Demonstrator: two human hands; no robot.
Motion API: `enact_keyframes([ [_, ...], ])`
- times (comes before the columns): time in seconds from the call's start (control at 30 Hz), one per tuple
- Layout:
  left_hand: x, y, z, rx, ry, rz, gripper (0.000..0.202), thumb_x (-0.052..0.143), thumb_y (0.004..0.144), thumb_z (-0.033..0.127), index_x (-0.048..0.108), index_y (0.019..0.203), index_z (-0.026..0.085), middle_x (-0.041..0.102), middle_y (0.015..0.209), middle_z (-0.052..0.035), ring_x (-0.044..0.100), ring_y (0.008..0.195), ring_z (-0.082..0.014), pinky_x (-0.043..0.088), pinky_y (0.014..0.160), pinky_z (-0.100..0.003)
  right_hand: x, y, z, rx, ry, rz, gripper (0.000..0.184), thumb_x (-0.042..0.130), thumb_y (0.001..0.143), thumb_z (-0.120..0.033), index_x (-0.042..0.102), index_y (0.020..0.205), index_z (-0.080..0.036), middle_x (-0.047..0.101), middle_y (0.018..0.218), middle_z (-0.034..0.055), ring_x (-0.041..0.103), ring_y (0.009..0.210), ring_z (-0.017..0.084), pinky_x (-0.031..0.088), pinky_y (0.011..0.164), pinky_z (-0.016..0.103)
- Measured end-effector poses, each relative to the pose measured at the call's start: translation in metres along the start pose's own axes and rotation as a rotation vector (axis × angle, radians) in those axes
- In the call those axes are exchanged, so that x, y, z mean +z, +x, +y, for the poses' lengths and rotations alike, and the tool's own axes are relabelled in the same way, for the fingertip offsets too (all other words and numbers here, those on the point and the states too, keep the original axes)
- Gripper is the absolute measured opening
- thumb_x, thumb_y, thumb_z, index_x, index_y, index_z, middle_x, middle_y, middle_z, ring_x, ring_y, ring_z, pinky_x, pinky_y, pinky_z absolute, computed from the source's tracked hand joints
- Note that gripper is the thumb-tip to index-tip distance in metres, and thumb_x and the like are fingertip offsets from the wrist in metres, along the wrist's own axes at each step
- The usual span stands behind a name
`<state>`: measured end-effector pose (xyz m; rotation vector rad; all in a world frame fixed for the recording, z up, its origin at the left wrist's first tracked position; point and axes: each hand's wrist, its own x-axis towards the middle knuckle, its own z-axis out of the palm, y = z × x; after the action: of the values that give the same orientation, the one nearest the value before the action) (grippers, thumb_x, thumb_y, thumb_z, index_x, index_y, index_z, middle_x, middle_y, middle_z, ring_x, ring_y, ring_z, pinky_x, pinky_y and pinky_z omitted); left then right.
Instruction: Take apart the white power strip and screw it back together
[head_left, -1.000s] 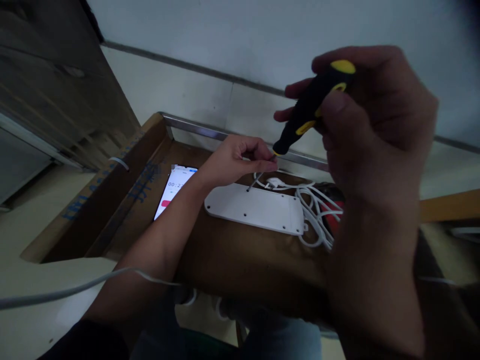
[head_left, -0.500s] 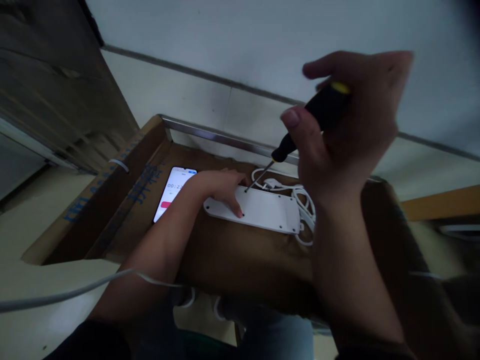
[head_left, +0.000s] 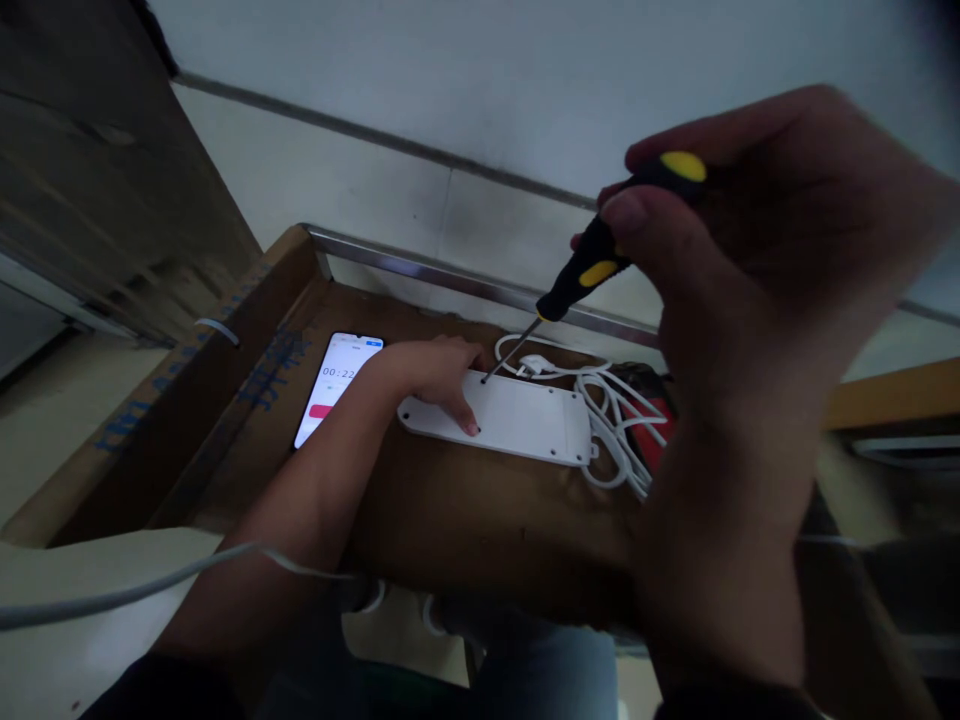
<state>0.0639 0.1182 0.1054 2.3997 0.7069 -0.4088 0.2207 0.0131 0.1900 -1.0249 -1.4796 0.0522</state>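
Note:
A white power strip (head_left: 525, 420) lies back side up on a brown cardboard surface (head_left: 465, 510), its screw holes showing. My left hand (head_left: 431, 375) rests flat on the strip's left end, fingers spread and pressing it down. My right hand (head_left: 757, 290) is closed round a black and yellow screwdriver (head_left: 600, 262), held high and close to the camera. The screwdriver's metal tip sits in a screw hole on the strip's far edge, just right of my left fingers.
A phone (head_left: 337, 385) with a lit timer screen lies left of the strip. The strip's white cord (head_left: 615, 415) is coiled to its right, over something red (head_left: 660, 440). A metal rail (head_left: 450, 275) borders the far side. A loose white cable (head_left: 150, 580) crosses my left forearm.
My left hand let go of the screwdriver shaft and came down flat on the strip. My right hand shifted its grip on the handle, the tip staying in the same hole.

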Motion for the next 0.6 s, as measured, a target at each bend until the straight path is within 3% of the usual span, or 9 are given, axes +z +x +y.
enact_keyframes([
  [0.2, 0.003, -0.001, 0.01, 0.013, -0.033, -0.016, 0.091, 0.087, 0.061, 0.059, 0.06, 0.14, 0.022, 0.061, 0.15, -0.0118, 0.058, 0.133, -0.0338, 0.049, 0.109, -0.038, 0.001, -0.006, -0.021, -0.014, -0.337, 0.029, 0.024, 0.072, 0.092, -0.048, 0.067, 0.093, -0.024, 0.063, 0.085, 0.0009, 0.059, 0.077, 0.012, 0.048, 0.069, 0.03],
  [0.3, 0.003, -0.001, 0.012, 0.01, -0.04, -0.023, 0.091, 0.087, 0.062, 0.058, 0.059, 0.14, 0.022, 0.061, 0.15, -0.012, 0.058, 0.133, -0.0341, 0.049, 0.109, -0.04, 0.002, -0.005, -0.019, -0.014, -0.392, -0.037, 0.024, 0.068, 0.095, -0.047, 0.065, 0.088, -0.024, 0.059, 0.086, 0.0012, 0.05, 0.077, 0.011, 0.045, 0.073, 0.03],
  [0.37, 0.003, 0.0, 0.011, 0.01, -0.03, -0.025, 0.092, 0.086, 0.062, 0.059, 0.059, 0.141, 0.021, 0.06, 0.15, -0.0125, 0.057, 0.134, -0.035, 0.049, 0.109, -0.04, 0.006, -0.004, -0.009, -0.012, -0.175, -0.093, 0.024, 0.069, 0.093, -0.045, 0.063, 0.084, -0.023, 0.058, 0.083, 0.0012, 0.049, 0.074, 0.01, 0.044, 0.069, 0.029],
  [0.5, 0.005, 0.002, 0.008, 0.044, -0.011, -0.011, 0.093, 0.086, 0.064, 0.06, 0.057, 0.142, 0.019, 0.058, 0.153, -0.0141, 0.055, 0.137, -0.0349, 0.048, 0.111, -0.04, 0.016, 0.0, 0.022, 0.068, 0.535, -0.249, 0.04, 0.075, 0.084, -0.05, 0.048, 0.082, -0.02, 0.062, 0.091, -0.0003, 0.064, 0.072, 0.01, 0.054, 0.06, 0.026],
  [0.53, 0.005, 0.003, 0.007, 0.054, -0.011, -0.008, 0.094, 0.086, 0.064, 0.06, 0.057, 0.143, 0.019, 0.058, 0.153, -0.0144, 0.055, 0.137, -0.0348, 0.048, 0.112, -0.04, 0.018, 0.001, 0.028, 0.069, 0.64, -0.301, 0.046, 0.076, 0.082, -0.052, 0.043, 0.081, -0.021, 0.06, 0.081, -0.0028, 0.059, 0.058, 0.008, 0.05, 0.05, 0.024],
  [0.6, 0.006, 0.002, 0.007, 0.057, -0.013, -0.01, 0.096, 0.086, 0.063, 0.06, 0.056, 0.145, 0.02, 0.057, 0.154, -0.0142, 0.056, 0.137, -0.0351, 0.048, 0.113, -0.04, 0.021, 0.002, 0.035, 0.087, 0.711, -0.328, 0.052, 0.076, 0.079, -0.052, 0.034, 0.08, -0.022, 0.046, 0.058, -0.0093, 0.032, 0.035, 0.006, 0.03, 0.033, 0.023],
])
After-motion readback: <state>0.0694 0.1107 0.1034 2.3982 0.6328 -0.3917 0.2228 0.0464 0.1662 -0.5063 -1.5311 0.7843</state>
